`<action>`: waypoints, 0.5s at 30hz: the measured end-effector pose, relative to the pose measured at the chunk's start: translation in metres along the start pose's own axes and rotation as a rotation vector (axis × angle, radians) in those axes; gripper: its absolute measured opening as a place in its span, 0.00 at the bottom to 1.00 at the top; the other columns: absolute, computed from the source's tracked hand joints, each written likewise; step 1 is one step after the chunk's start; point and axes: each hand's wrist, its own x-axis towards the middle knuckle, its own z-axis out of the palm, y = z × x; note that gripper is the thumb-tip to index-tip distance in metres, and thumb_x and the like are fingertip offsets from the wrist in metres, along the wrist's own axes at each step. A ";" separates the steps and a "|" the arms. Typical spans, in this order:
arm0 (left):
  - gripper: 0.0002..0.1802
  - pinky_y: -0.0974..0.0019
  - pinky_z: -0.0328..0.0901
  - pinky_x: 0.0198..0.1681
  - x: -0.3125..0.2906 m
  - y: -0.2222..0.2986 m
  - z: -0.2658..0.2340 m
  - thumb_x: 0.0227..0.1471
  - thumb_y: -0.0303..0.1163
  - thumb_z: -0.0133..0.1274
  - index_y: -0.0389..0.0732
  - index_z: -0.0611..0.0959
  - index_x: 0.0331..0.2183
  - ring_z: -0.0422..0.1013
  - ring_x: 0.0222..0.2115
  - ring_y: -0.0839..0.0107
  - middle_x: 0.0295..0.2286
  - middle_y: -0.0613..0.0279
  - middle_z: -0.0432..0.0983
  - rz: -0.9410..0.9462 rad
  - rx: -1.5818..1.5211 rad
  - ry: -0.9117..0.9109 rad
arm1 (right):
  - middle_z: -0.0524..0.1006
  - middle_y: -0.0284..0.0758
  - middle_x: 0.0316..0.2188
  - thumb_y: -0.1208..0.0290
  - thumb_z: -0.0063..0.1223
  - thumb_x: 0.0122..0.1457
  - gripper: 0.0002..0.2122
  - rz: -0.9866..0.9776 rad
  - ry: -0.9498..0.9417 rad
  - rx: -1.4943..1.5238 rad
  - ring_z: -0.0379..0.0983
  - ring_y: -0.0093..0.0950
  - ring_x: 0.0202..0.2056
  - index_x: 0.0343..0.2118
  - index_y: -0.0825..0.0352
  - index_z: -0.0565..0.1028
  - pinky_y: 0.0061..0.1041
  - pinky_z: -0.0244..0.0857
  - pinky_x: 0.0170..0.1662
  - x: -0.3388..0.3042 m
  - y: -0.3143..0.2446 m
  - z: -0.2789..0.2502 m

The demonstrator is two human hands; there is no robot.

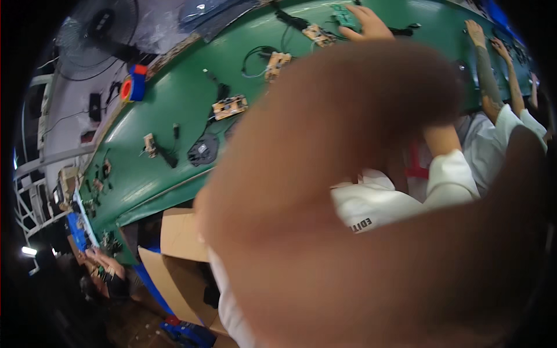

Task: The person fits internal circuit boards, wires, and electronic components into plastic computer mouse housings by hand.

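One blurred hand (360, 191) raised close to the lens, filling most of the view; which hand it is, its grip and any contents cannot be told. Other own hand not visible. Green table (168, 145): three tan circuit boards visible, the nearest one (230, 107) well beyond the hand; one green board (346, 15) under a co-worker's hand (367, 23). One red-and-blue tape roll (133, 83). One cardboard box (180, 249), partly hidden.
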 end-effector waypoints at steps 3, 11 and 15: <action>0.16 0.71 0.66 0.30 -0.005 0.032 -0.039 0.50 0.30 0.55 0.31 0.77 0.41 0.71 0.33 0.62 0.34 0.54 0.73 -0.092 0.084 -0.087 | 0.73 0.51 0.52 0.56 0.57 0.52 0.33 0.101 -0.125 -0.124 0.70 0.47 0.53 0.60 0.65 0.67 0.41 0.64 0.57 0.045 0.014 0.042; 0.22 0.76 0.66 0.31 0.006 0.103 -0.118 0.48 0.14 0.46 0.31 0.71 0.48 0.67 0.45 0.61 0.41 0.56 0.65 -0.326 0.360 -0.350 | 0.80 0.48 0.39 0.70 0.50 0.53 0.16 0.152 -0.189 -0.254 0.76 0.45 0.44 0.45 0.65 0.78 0.42 0.70 0.48 0.091 0.033 0.030; 0.28 0.79 0.65 0.32 0.016 0.111 -0.129 0.47 0.06 0.41 0.30 0.68 0.52 0.65 0.51 0.60 0.45 0.57 0.61 -0.445 0.491 -0.480 | 0.80 0.43 0.28 0.75 0.53 0.52 0.10 -0.006 0.167 0.146 0.79 0.38 0.31 0.38 0.67 0.75 0.35 0.73 0.37 0.134 -0.006 -0.016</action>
